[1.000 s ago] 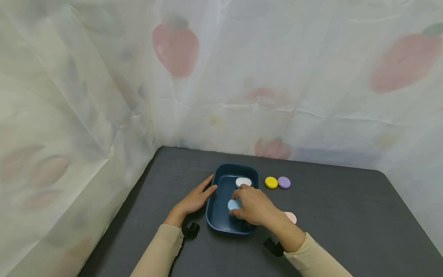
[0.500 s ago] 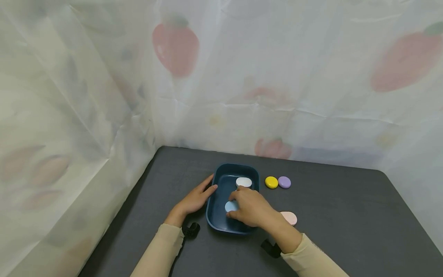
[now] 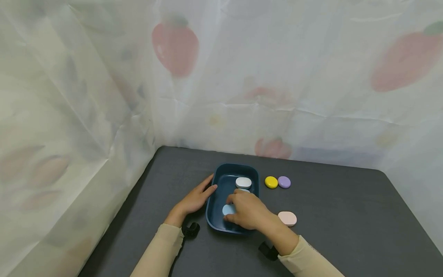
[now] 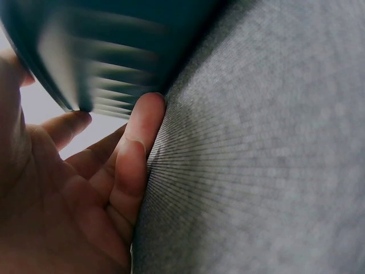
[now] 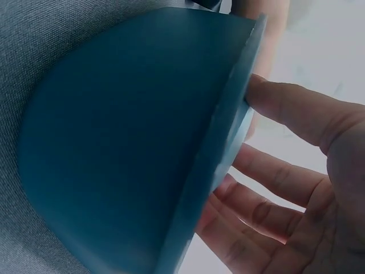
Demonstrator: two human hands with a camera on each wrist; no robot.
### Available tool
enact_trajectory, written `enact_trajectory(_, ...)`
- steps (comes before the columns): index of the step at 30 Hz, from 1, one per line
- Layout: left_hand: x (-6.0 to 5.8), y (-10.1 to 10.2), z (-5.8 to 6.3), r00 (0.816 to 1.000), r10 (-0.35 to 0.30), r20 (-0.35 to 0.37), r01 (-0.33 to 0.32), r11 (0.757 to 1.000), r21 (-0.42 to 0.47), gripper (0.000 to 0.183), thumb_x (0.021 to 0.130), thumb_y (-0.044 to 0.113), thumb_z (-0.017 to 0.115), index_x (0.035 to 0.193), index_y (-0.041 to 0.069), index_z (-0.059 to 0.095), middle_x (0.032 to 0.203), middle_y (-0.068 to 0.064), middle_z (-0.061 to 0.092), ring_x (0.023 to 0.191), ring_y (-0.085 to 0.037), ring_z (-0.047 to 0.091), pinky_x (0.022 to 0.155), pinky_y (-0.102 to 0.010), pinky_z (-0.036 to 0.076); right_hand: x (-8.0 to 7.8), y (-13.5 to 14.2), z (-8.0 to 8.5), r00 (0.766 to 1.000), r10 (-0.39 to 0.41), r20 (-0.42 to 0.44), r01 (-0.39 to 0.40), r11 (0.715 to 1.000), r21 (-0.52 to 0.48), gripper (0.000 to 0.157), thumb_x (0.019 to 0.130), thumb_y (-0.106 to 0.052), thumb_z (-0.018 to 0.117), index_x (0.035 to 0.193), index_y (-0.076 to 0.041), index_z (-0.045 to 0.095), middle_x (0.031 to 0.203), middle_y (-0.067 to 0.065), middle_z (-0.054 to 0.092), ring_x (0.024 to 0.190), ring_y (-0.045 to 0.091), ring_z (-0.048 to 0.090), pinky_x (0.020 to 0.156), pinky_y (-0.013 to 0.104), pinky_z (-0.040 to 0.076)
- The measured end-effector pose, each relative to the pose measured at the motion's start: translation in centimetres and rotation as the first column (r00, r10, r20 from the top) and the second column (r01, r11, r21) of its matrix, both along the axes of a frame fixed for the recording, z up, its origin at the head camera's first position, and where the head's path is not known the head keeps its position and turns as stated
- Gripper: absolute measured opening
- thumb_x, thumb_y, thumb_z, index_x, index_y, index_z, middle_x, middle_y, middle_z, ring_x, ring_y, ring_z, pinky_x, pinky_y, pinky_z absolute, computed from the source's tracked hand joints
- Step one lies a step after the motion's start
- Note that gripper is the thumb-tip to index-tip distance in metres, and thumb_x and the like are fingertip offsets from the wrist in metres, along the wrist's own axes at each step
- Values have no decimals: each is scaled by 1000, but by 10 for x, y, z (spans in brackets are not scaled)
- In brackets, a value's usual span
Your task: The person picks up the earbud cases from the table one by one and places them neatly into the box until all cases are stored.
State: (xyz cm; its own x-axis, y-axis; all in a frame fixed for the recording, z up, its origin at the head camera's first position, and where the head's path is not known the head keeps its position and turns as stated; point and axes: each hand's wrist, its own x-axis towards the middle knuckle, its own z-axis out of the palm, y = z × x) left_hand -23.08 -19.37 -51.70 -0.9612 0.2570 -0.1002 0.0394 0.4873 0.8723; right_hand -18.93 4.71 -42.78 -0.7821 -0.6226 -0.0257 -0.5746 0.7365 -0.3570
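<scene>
A deep blue tray (image 3: pixel 215 223) with rounded corners lies in front of the person in the head view. My left hand (image 3: pixel 195 198) rests against its left side, thumb at the rim and fingers fairly straight along the outer wall (image 4: pixel 63 57). Over the tray's lower part, my right hand (image 3: pixel 250 211) pinches a light blue rounded disc (image 3: pixel 228 209) between thumb and fingers; the hand covers part of it. Behind this hand a white oval piece (image 3: pixel 243 182) lies in the tray, with another pale blue piece (image 3: pixel 244 190) just below it, mostly hidden.
Right of the tray, a yellow disc (image 3: pixel 271 182) and a purple disc (image 3: pixel 284 182) lie side by side on the dark grey table (image 3: pixel 339 215). Nearer, a pale pink oval piece (image 3: pixel 287 218) sits by the right wrist. A strawberry-print curtain (image 3: pixel 221 77) borders the table.
My right hand has shifted a little left and toward the near end of the tray with the light blue disc, uncovering more of the pink oval. My left hand has stayed in place.
</scene>
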Motion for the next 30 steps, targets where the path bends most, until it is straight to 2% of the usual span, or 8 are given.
enact_trajectory(13, -1, 0, -2, 1000, 2, -15, -3, 1000, -22, 66, 105, 65, 43, 164, 43, 22, 171, 1, 27, 157, -34, 28, 122, -65, 27, 0, -6, -3, 1000, 18, -17, -18, 1000, 5, 39, 85, -42, 86, 111, -14, 78, 105, -1, 69, 87, 11, 60, 80, 31, 55)
enact_trajectory(30, 0, -1, 0, 1000, -2, 3, 2, 1000, -14, 67, 102, 70, 44, 162, 48, 24, 171, 6, 28, 158, -29, 27, 124, -62, 26, 3, -14, -5, 1000, 15, 18, -15, 999, 35, 41, 85, -43, 86, 111, -14, 76, 106, 0, 69, 92, 15, 65, 84, 36, 57)
